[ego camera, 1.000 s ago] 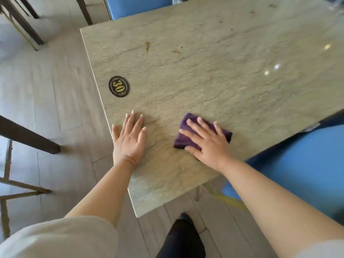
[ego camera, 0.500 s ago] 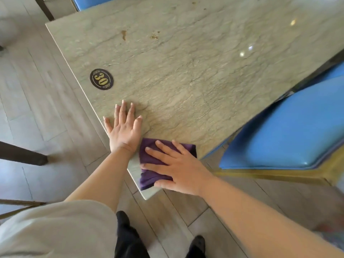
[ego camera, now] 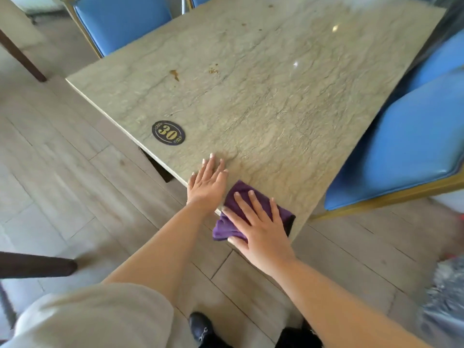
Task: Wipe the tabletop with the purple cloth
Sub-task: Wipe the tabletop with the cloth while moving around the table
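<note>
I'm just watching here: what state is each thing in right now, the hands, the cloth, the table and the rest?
Left hand: flat on the tabletop, fingers straight.
Right hand: pressing the purple cloth, fingers spread.
Purple cloth: bunched at the table's near corner, partly over the edge.
Tabletop: brown stains and crumbs farther up.
Number disc: lying flat, reads 30.
Blue chair: pushed against the table's right side.
</note>
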A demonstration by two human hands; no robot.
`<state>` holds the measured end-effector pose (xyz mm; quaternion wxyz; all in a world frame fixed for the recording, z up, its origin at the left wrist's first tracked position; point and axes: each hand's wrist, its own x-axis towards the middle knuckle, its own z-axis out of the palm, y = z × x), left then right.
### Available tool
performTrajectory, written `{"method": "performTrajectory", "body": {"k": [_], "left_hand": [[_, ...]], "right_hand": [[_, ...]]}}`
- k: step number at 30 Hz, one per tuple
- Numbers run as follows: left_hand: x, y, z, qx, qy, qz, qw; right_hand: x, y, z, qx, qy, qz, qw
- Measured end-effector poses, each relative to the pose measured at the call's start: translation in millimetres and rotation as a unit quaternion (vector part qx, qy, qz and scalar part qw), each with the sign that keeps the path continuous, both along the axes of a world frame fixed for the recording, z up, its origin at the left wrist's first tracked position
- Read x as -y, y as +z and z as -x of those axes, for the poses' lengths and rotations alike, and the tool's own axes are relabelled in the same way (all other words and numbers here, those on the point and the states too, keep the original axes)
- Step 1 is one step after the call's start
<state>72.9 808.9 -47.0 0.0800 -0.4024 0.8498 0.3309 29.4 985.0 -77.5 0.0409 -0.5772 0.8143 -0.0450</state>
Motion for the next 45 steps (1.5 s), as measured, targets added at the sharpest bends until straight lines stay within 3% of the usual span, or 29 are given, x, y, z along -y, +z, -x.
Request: {"method": "performTrajectory", "body": {"k": [4,7,9,11,13,16,20,24,31,33,36,39,41,45], "left_hand": [[18.2,20.5,-17.8,-0.026,-0.014,-0.072,0.997],[28.9,19.7,-31.7,-0.071,-0.019,-0.111,0.991],[35.5,15.0,-39.4,-0.125,0.015,-0.166,0.978],[42.9,12.0,-41.7,-0.178,0.061,-0.198,0.962],[53.7,13.4,-41.5,-0.195,0.046,-0.156,0.967],[76.5,12.6,-40.8,-0.198,-0.009,-0.073,0.977],[123.5,4.3,-33.2,-0.209,-0.051,0.009,0.977],[181.5,1.2,-15.4,-0.21,-0.039,0.09,0.973],[297.1,-9.9,16.3,-0.142,-0.059,0.138,0.978],[326.0,-12.2,21.9,-0.117,-0.066,0.151,0.979],[357.4,-15.2,27.5,-0.102,-0.087,0.169,0.977],[391.1,-15.8,38.9,-0.088,-0.116,0.201,0.969],[413.0,-13.4,47.3,-0.043,-0.147,0.224,0.962],[439.5,-17.6,52.5,0.016,-0.209,0.257,0.943]], "right_hand": [[5.9,2.3,21.1,0.017,0.036,-0.021,0.999],[29.8,7.8,23.2,0.022,-0.147,-0.036,0.988],[58.1,11.6,12.9,0.044,-0.303,-0.05,0.951],[89.2,18.6,-6.2,0.066,-0.378,-0.072,0.921],[109.9,18.2,-26.3,0.06,-0.342,-0.089,0.933],[112.4,10.8,-33.3,0.005,-0.196,-0.062,0.979],[127.2,9.4,1.5,-0.002,-0.133,-0.076,0.988],[183.4,11.3,45.7,0.007,-0.241,-0.073,0.968],[325.1,15.5,87.3,0.08,-0.473,-0.062,0.875],[365.9,14.3,78.6,0.07,-0.429,-0.061,0.899],[395.4,8.8,59.9,0.024,-0.234,-0.032,0.971],[390.8,2.1,77.1,0.026,-0.067,0.02,0.997],[385.9,-0.6,92.9,0.033,-0.1,0.05,0.993],[417.9,2.8,103.3,0.034,-0.326,0.031,0.944]]}}
